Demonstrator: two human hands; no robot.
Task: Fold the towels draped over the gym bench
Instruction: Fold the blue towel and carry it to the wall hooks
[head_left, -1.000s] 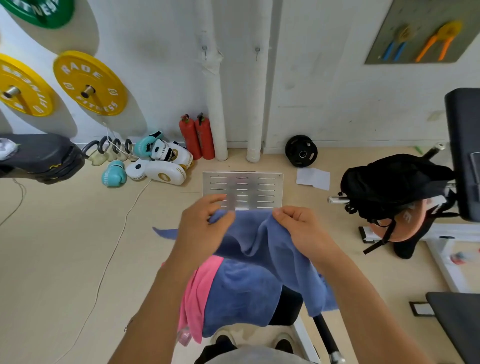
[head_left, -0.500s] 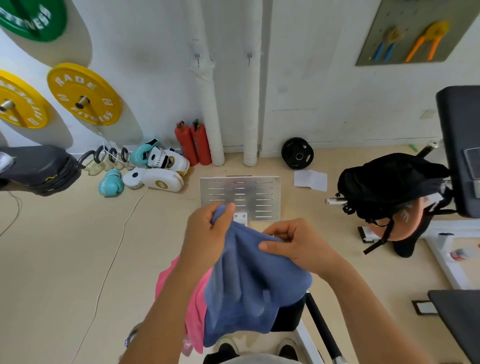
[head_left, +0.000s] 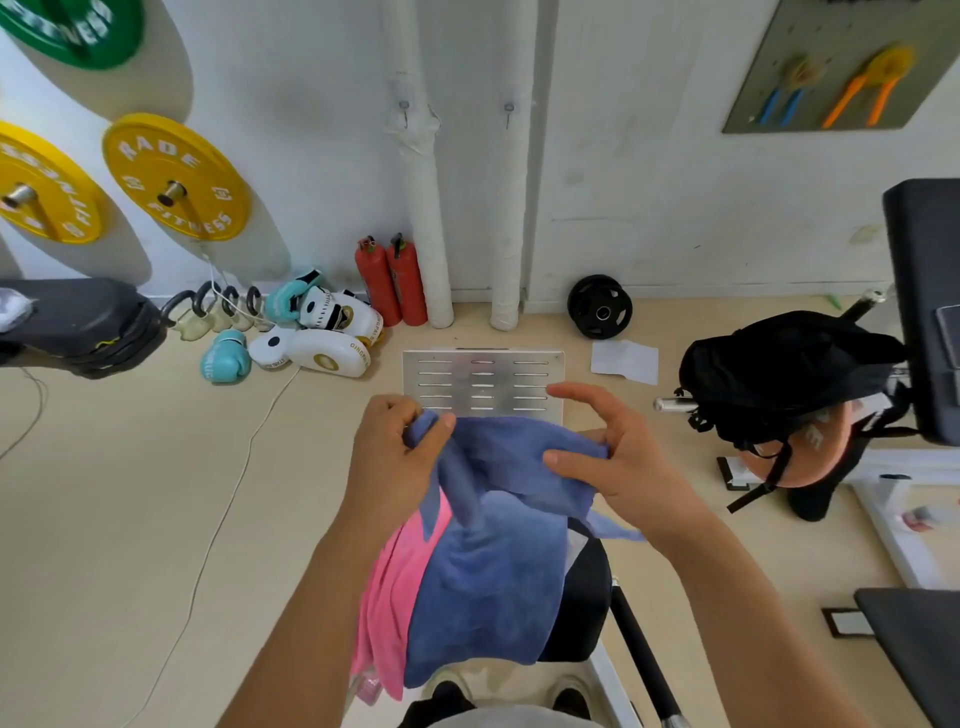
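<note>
Head: hands (head_left: 498, 457) (both) pinching towel (head_left: 488, 571)

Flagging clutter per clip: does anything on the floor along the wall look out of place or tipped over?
Yes. The white and teal boxing gloves lie jumbled on the floor beside the two red fire extinguishers, not racked. A loose white sheet of paper lies near the small black weight plate, which leans against the wall. No spill or damage shows.

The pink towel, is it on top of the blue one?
No, the pink towel hangs beside and partly under the blue towel, which both hands hold.
</note>
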